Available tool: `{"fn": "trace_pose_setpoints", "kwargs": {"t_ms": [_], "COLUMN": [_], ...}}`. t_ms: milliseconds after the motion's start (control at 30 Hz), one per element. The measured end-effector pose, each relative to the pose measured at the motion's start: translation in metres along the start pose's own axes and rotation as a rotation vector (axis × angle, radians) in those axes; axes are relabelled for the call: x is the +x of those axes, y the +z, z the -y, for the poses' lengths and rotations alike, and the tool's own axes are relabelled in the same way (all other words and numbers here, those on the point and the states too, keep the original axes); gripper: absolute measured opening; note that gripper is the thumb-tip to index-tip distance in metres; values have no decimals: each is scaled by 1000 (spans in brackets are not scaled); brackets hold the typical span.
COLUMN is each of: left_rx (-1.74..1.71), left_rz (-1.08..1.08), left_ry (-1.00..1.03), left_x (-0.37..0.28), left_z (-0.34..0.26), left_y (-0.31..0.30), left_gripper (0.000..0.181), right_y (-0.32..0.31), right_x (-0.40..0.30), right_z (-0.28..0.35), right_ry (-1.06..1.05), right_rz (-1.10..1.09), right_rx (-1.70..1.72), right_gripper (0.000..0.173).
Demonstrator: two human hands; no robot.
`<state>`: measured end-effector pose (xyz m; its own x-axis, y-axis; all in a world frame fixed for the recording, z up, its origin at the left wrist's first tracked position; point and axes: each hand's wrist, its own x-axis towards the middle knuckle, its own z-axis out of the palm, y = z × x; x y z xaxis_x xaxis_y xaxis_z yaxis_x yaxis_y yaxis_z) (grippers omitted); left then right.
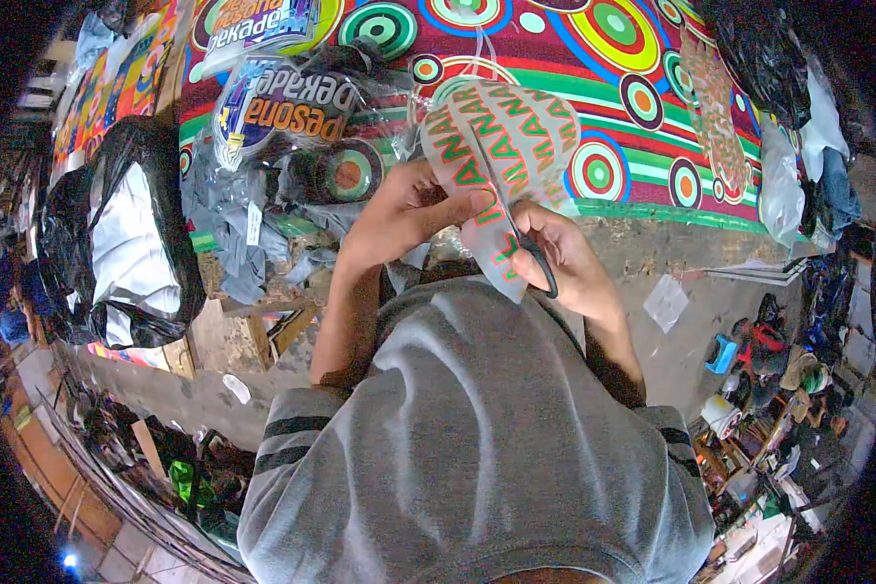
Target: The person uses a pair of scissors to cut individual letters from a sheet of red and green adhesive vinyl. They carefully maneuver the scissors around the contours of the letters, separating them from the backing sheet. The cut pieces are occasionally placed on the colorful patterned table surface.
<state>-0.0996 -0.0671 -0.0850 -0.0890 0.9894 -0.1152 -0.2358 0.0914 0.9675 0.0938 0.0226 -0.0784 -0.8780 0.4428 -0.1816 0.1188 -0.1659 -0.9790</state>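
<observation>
A translucent printed plastic sheet (533,135) with red and green lettering lies between my hands at the near edge of the table. My left hand (409,212) pinches the sheet on its left side, thumb on top. In my right hand (566,263) are scissors (533,255) with black handles, their long blades running up and left along the sheet. The blades look nearly closed, and part of them is hard to make out against the print. A strip of the sheet hangs down below the blades, towards my grey shirt.
A patterned tablecloth (598,171) covers the table. Printed plastic packaging (292,102) and grey fabric scraps (244,252) lie at left, near a black plastic bag (182,285) with white contents. A clear bag (781,190) hangs at the right edge. Floor clutter surrounds me.
</observation>
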Motion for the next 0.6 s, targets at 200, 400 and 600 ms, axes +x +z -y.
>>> {"fn": "trace_pose_setpoints", "kwargs": {"t_ms": [200, 400, 600], "left_rx": [-12, -8, -69], "left_rz": [1, 7, -88], "left_ry": [-24, -14, -12], "left_x": [1, 3, 6], "left_z": [-1, 1, -5], "left_y": [-1, -2, -1], "left_gripper": [18, 18, 20], "right_y": [-3, -1, -1], "right_x": [0, -3, 0], "right_z": [5, 10, 1], "right_ry": [54, 133, 10], "right_rz": [30, -14, -36], "right_rx": [47, 69, -26], "right_gripper": [27, 25, 24]}}
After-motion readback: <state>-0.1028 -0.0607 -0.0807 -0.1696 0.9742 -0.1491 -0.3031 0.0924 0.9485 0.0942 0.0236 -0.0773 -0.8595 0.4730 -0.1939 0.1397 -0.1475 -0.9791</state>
